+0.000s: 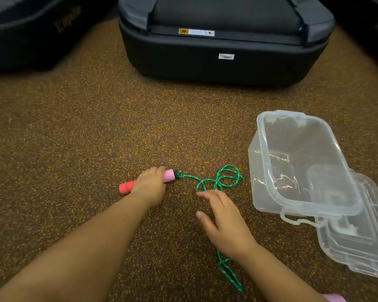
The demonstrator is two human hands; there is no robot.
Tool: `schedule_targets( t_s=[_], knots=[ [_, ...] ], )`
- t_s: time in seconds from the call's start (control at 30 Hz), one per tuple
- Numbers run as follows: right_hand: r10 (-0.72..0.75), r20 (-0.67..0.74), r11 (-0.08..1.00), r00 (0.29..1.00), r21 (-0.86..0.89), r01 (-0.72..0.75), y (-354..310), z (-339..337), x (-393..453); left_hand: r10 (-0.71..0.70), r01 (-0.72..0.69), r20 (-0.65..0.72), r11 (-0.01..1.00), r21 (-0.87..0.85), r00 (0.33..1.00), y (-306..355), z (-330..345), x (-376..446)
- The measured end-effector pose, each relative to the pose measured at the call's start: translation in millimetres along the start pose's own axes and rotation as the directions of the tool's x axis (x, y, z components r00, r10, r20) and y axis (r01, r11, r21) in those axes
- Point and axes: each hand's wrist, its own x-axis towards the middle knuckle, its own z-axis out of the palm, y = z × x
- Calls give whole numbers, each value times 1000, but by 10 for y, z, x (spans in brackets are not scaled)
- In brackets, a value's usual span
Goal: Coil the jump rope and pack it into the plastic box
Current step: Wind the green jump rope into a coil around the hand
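A green jump rope point(224, 178) lies in loose loops on the speckled brown floor. Its pink and red handle point(169, 175) points right, and my left hand point(150, 186) is closed over the middle of that handle. My right hand point(222, 223) hovers open, fingers spread, just below the loops; more rope point(229, 273) trails out from under its wrist toward the bottom edge. A second pink handle end point(334, 297) peeks in at the bottom right. The clear plastic box point(292, 162) stands open to the right, its hinged lid point(358, 236) lying flat beside it.
A large dark hard case point(216, 51) sits on the floor straight ahead. Another dark case point(31, 33) is at the far left and a third dark shape at the far right edge. Speckled floor point(85, 138) stretches between them and my hands.
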Motion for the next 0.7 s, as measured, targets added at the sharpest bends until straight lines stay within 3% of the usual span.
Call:
schedule_targets(
  t_s=[0.27,0.47,0.7],
  knots=[
    [6,-23,1000,1000,18,-6,-34,25,74,26,-17,70,992,-128,997,-33,-123,-133],
    [22,-31,998,999,60,-20,-125,-71,154,189,-109,328,963,-248,926,80,-613,-291],
    [64,-10,977,998,203,-61,-180,-362,278,411,-297,273,878,-374,870,393,-1256,-570]
  ],
)
